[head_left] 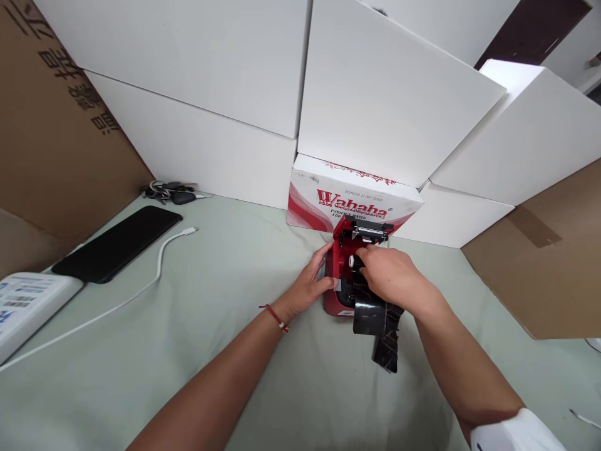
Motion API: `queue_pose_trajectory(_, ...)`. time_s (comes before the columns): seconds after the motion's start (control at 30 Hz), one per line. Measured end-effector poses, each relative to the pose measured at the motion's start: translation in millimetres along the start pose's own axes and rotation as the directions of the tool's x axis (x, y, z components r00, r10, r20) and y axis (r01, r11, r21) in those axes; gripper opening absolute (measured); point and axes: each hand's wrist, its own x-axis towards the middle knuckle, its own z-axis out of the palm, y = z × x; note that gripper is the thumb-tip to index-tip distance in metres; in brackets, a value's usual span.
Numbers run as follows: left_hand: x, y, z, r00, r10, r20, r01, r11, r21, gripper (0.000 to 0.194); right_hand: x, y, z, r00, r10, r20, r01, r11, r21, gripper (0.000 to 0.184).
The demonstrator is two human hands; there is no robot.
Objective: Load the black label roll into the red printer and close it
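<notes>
A red and black label printer point(331, 300) stands on the green cloth with its lid point(370, 227) raised. My left hand point(312, 280) grips its left side, the thumb over the near rim and the fingers along the outer wall. Inside the red compartment, my right hand point(389, 272) has its fingers closed around a black roll with a white core end point(353, 261). Glossy black film point(370, 318) hangs from the roll over the printer's front, and its wrinkled loose end point(387, 352) trails onto the cloth. My right fingers partly hide the roll and the compartment.
A white and red Wahaha carton point(310, 195) sits right behind the printer, against white boxes point(375, 94). To the left lie a black phone point(119, 243), keys point(171, 191), a white cable point(159, 263) and a white box point(32, 307). Brown cardboard point(539, 250) borders the right side.
</notes>
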Motion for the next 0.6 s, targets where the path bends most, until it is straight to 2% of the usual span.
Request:
queue_pose_trajectory(0.1,-0.3,-2.6,-0.4,1.000,0.000,-0.005,0.000,1.000,0.006,0.092,14.0,0.2,1.8,0.999,-0.027,0.023,0.027,1.000,0.004,0.025)
queue_pose_trajectory(0.3,0.0,-4.8,-2.0,1.000,0.005,-0.012,-0.005,1.000,0.017,0.091,32.1,2.1,13.9,0.999,-0.050,0.011,0.049,0.996,0.074,0.040)
queue_pose_trajectory(0.47,0.7,-6.7,-2.8,1.000,0.007,-0.005,-0.007,1.000,0.012,0.092,39.8,4.4,24.4,0.996,-0.086,-0.031,0.090,0.985,0.149,0.036)
queue_pose_trajectory(0.53,0.2,-6.6,-2.9,1.000,0.011,-0.001,-0.011,1.000,0.011,0.092,31.0,9.6,28.8,0.980,-0.150,-0.128,0.178,0.952,0.249,0.035)
queue_pose_trajectory(0.6,-0.5,-6.0,-3.1,1.000,0.015,0.004,-0.016,1.000,0.009,0.092,12.3,16.0,36.1,0.924,-0.195,-0.328,0.318,0.870,0.378,0.030)
